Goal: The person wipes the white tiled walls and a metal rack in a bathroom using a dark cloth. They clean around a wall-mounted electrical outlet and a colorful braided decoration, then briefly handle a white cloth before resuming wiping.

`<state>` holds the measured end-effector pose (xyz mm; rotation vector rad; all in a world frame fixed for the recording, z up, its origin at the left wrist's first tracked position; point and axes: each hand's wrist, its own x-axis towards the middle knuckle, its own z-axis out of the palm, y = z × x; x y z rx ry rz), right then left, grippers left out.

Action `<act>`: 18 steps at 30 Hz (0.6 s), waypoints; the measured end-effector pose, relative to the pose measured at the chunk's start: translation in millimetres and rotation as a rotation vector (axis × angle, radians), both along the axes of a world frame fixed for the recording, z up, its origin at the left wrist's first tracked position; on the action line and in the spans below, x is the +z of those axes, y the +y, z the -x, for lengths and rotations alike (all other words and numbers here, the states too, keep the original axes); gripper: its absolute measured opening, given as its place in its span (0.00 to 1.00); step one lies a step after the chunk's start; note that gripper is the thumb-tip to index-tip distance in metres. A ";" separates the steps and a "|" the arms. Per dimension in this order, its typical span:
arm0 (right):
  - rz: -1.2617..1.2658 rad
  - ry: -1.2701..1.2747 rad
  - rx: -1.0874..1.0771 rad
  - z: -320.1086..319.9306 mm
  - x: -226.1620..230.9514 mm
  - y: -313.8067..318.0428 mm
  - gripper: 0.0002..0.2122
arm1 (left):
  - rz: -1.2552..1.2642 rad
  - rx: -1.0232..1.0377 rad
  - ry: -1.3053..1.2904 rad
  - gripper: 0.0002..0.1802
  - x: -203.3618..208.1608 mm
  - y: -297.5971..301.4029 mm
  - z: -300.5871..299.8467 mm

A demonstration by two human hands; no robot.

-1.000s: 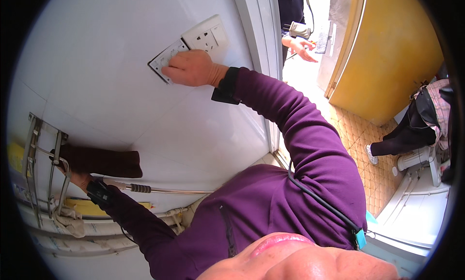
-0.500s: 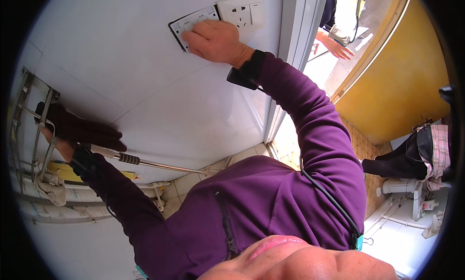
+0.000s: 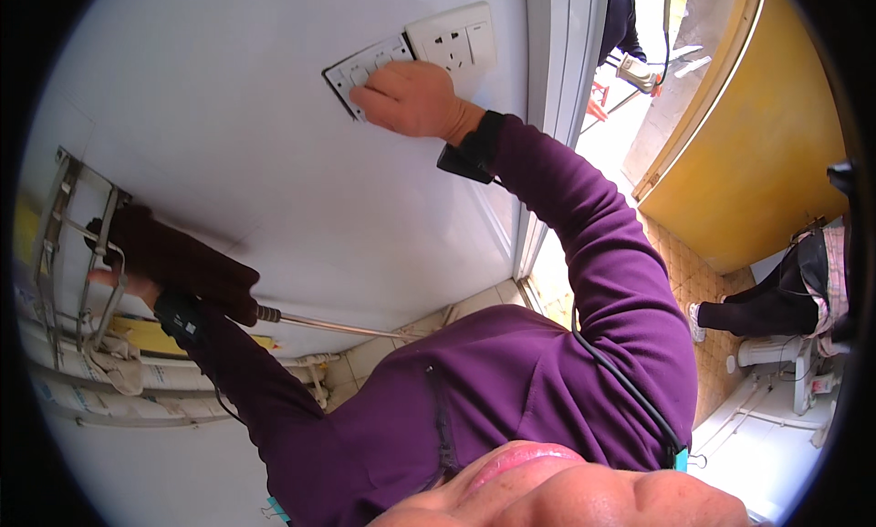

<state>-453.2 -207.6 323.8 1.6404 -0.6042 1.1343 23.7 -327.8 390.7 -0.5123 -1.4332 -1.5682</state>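
White switch plate (image 3: 370, 66) | right hand (image 3: 412, 98) curled, fingertips pressing it; press one rocker squarely | left hand (image 3: 123, 281) grasps dark cloth (image 3: 182, 262) at rack (image 3: 78, 226); keep braced

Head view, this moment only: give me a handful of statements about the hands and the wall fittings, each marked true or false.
1. The right hand rests on the white switch plate. True.
2. The wall socket has a plug in it. False: nothing is plugged in.
3. The left hand is at the metal wire rack, beside a dark brown cloth. True.
4. Both sleeves are yellow. False: the sleeves are purple.
5. The switch plate lies on the far side of the door frame from the socket. False: the two sit side by side on the same white wall.
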 end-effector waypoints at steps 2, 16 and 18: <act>0.013 0.009 -0.034 -0.3 -0.8 -0.7 0.09 | 0.044 0.521 -0.050 0.36 8.9 -9.2 -6.9; 0.025 -0.007 -0.071 -0.3 -2.3 0.8 0.09 | -0.308 0.360 0.061 0.31 -14.1 23.1 37.1; 0.028 -0.007 -0.079 -0.1 -2.4 0.9 0.08 | -0.291 0.164 0.073 0.31 -24.8 17.7 39.7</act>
